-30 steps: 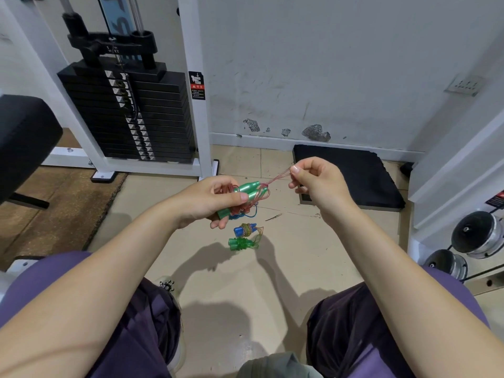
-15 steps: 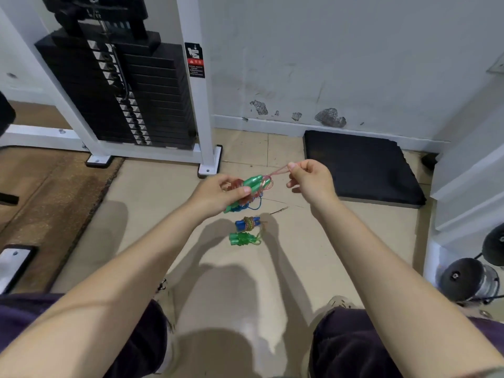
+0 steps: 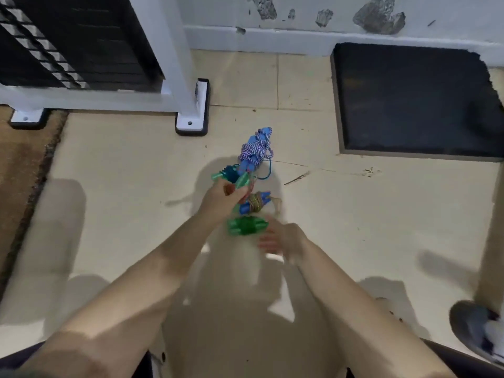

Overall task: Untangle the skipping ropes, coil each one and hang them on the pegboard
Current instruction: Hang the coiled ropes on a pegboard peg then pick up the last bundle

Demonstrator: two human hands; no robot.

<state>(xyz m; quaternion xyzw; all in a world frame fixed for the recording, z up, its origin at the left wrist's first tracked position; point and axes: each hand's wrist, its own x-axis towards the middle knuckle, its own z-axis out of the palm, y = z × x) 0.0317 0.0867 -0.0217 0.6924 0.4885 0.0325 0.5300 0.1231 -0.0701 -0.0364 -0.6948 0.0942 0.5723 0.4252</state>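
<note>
My left hand (image 3: 223, 197) grips a coiled skipping rope with green handles (image 3: 241, 180) and red cord, low over the floor. Just beyond it lies a blue-handled rope (image 3: 255, 152) wound in blue-and-white striped cord. Right of my left hand lies another blue-handled rope (image 3: 255, 204) wrapped in yellowish cord. Nearest me on the floor is a coiled green rope bundle (image 3: 246, 226). My right hand (image 3: 283, 241) is blurred, with fingers extended, just right of the green bundle and holding nothing. No pegboard is in view.
A white machine frame foot (image 3: 192, 124) and a black weight stack (image 3: 68, 45) stand at the far left. A black mat (image 3: 414, 99) lies by the wall at the right. A brown mat (image 3: 19, 165) covers the left floor. A shoe (image 3: 477, 331) shows at lower right.
The view has dropped toward the floor. My left hand lowered the green-handled rope down among the other ropes. My right hand let go of the red cord and moved down beside the green bundle.
</note>
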